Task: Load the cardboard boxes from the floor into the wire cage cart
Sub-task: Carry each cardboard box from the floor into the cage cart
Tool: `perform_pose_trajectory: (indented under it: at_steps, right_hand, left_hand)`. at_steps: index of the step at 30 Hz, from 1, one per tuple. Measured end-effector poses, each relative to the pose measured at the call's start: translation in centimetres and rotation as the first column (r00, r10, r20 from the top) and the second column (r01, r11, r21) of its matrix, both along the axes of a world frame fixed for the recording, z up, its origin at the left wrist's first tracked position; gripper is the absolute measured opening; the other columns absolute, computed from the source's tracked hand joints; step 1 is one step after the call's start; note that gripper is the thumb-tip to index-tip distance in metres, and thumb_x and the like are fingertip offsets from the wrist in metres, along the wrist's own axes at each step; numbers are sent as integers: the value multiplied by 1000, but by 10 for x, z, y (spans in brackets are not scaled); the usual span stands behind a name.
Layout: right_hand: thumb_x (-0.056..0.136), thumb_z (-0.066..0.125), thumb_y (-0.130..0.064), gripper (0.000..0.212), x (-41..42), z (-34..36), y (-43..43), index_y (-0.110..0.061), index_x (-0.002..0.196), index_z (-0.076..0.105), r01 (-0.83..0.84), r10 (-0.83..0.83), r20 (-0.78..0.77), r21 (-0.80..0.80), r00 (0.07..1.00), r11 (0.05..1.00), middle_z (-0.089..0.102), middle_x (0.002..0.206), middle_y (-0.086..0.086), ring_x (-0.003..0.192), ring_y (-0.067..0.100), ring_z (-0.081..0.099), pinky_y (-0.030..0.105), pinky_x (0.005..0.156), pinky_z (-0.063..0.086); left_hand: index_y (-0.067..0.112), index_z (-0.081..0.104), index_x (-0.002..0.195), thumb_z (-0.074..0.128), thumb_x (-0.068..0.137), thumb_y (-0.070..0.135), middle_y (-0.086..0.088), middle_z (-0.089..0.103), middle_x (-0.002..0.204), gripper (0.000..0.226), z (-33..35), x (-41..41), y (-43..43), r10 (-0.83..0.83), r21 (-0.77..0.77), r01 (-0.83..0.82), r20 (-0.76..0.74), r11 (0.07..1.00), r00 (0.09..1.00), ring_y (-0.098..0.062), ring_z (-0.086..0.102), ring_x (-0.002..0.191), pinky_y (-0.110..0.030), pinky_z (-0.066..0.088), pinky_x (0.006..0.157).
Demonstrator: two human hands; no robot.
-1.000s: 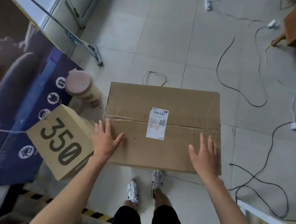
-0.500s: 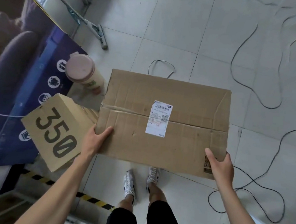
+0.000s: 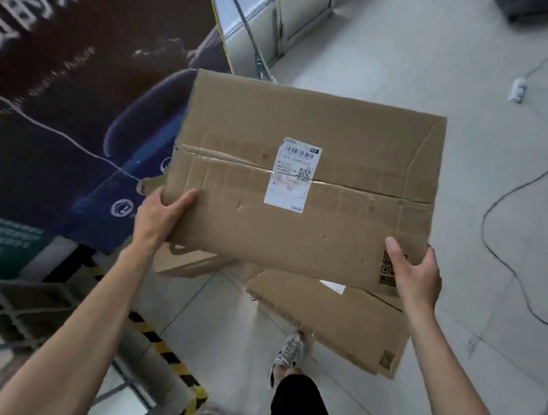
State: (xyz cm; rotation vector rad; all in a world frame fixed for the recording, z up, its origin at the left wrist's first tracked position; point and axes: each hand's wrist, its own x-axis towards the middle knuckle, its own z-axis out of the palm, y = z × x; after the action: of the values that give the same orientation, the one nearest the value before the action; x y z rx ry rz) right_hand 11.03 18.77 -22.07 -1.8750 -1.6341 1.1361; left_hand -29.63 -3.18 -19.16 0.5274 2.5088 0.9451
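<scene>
A large brown cardboard box with a white shipping label is lifted off the floor, held in front of me and tilted. My left hand grips its near left corner, thumb on top. My right hand grips its near right corner, thumb on the top face. An open bottom flap of the box hangs down beneath it. Part of another brown box shows under the left edge. The wire cage cart sits at the lower left, blurred.
A tall dark printed banner leans on the left in front of a glass door. Black-and-yellow hazard tape marks a ledge at lower left. Black cables lie across the tiled floor on the right. My feet stand below the box.
Both hands went from resting on the box top to gripping its near corners and lifting it off the floor. The view has swung left toward the banner and cage cart.
</scene>
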Motion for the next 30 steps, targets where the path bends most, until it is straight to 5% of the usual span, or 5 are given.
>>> perform_pose_trajectory:
  at_steps: [8, 10, 15, 24, 30]
  right_hand:
    - [73, 68, -70, 63, -174, 64, -161, -31, 122, 59, -465, 464, -223, 47, 857, 884, 67, 110, -16, 99, 5, 62, 31, 84, 48]
    - [69, 68, -71, 63, -214, 78, -225, -30, 116, 60, -582, 573, -271, 54, 773, 811, 67, 105, -17, 100, 7, 64, 30, 81, 46]
    - [72, 67, -73, 86, -292, 111, -401, -18, 137, 53, -806, 802, -267, 126, 534, 578, 61, 130, 1, 123, 27, 56, 37, 97, 42]
    - [78, 65, -74, 67, -344, 131, -646, -24, 123, 59, -958, 971, -187, 213, 151, 190, 61, 106, -9, 97, 16, 56, 33, 81, 39]
    - [79, 65, -73, 61, -372, 119, -768, -26, 116, 60, -984, 989, -149, 173, 13, 39, 61, 101, -7, 90, 17, 55, 35, 77, 40]
  left_hand:
    - [28, 66, 106, 63, 64, 90, 15, 68, 94, 75, 100, -9, -328, 475, 125, -461, -135, 879, 869, 0, 63, 83, -30, 52, 78]
    - [24, 68, 102, 63, 66, 87, 8, 70, 89, 73, 119, 8, -420, 601, 140, -584, -175, 800, 780, -2, 64, 78, -23, 50, 73]
    - [21, 68, 97, 59, 66, 84, -2, 70, 93, 71, 157, 75, -633, 824, 165, -815, -241, 556, 513, -29, 64, 92, -43, 51, 82]
    - [28, 69, 108, 58, 64, 92, 7, 72, 95, 78, 158, 203, -868, 973, 233, -958, -197, 169, 123, -19, 66, 89, -36, 49, 76]
    - [32, 64, 122, 60, 67, 89, 7, 72, 103, 79, 142, 240, -968, 979, 195, -979, -204, 63, 22, -22, 67, 97, -42, 52, 85]
